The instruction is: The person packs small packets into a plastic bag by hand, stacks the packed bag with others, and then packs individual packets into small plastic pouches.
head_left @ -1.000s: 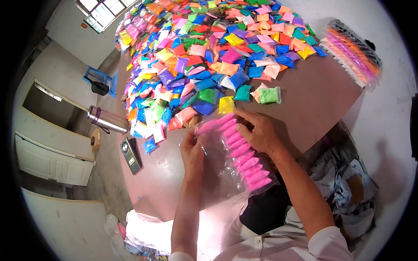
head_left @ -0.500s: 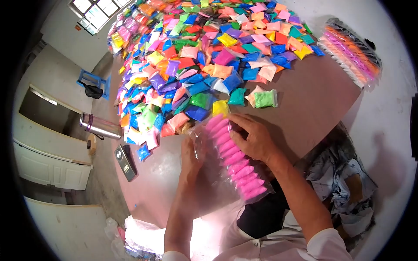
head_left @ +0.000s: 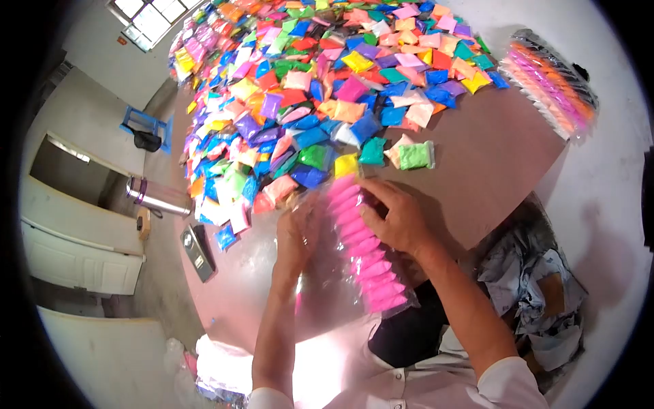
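Observation:
A clear plastic bag point(head_left: 351, 273) holds a long row of bright pink packets point(head_left: 368, 249), slanting over the table's near edge toward my lap. My right hand point(head_left: 398, 217) grips its far right side, thumb and fingers bent around the upper packets. On the other side, my left hand point(head_left: 293, 235) has its fingers closed on the bag's loose clear film; the fingertips are partly hidden. Just beyond the bag's far end lies a yellow packet point(head_left: 345, 165). A light green packet point(head_left: 415, 156) rests past my right hand.
Many colourful packets point(head_left: 351, 88) are heaped across the brown table point(head_left: 477, 184). Filled long bags point(head_left: 548, 85) lie at the far right corner. On the left are a steel flask point(head_left: 160, 196) and a dark phone-like device point(head_left: 197, 252). Crumpled wrapping point(head_left: 538, 293) fills a box at right.
The bag's near end has swung slightly left and sits more upright in view. My left hand has shifted a little left, with the clear film spread wider between my hands.

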Action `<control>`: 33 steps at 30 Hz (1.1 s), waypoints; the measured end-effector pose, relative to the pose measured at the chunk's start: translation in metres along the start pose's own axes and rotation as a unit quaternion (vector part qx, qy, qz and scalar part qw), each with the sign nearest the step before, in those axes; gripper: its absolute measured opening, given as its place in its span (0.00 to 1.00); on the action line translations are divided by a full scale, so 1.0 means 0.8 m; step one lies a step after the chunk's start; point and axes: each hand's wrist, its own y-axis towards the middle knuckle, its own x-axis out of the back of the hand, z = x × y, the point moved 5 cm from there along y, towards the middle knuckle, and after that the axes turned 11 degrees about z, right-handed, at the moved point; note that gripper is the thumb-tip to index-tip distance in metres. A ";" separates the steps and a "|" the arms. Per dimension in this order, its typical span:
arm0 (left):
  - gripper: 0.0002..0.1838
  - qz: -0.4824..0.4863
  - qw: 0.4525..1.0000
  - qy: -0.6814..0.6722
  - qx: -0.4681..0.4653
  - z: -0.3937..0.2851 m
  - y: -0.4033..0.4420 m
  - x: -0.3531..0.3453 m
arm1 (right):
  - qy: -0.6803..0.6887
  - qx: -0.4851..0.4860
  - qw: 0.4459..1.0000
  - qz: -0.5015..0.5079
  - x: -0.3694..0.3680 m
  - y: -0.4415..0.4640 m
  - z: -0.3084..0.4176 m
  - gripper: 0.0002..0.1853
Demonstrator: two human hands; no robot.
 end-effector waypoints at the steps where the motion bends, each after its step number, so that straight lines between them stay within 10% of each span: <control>1: 0.11 0.030 0.999 -0.028 0.001 0.001 -0.013 0.008 | 0.007 -0.001 1.000 0.007 -0.002 -0.001 0.000 0.25; 7: 0.08 -0.089 0.969 -0.141 0.180 0.051 -0.151 0.099 | -0.025 0.032 0.999 -0.024 -0.002 0.000 0.004 0.23; 16: 0.05 -0.058 0.980 0.102 0.159 -0.028 -0.293 0.049 | -0.087 -0.055 0.995 0.018 0.000 -0.009 0.028 0.23; 25: 0.07 -0.114 0.924 0.258 0.256 0.070 -0.353 0.108 | -0.108 -0.095 0.987 -0.070 -0.006 -0.046 0.037 0.22; 30: 0.09 -0.192 0.926 0.197 0.257 -0.033 -0.333 0.142 | -0.120 -0.115 0.977 -0.137 -0.021 -0.092 0.035 0.23; 33: 0.12 -0.187 0.966 0.157 0.089 -0.115 -0.318 0.107 | -0.130 -0.110 0.973 -0.157 -0.034 -0.123 0.045 0.25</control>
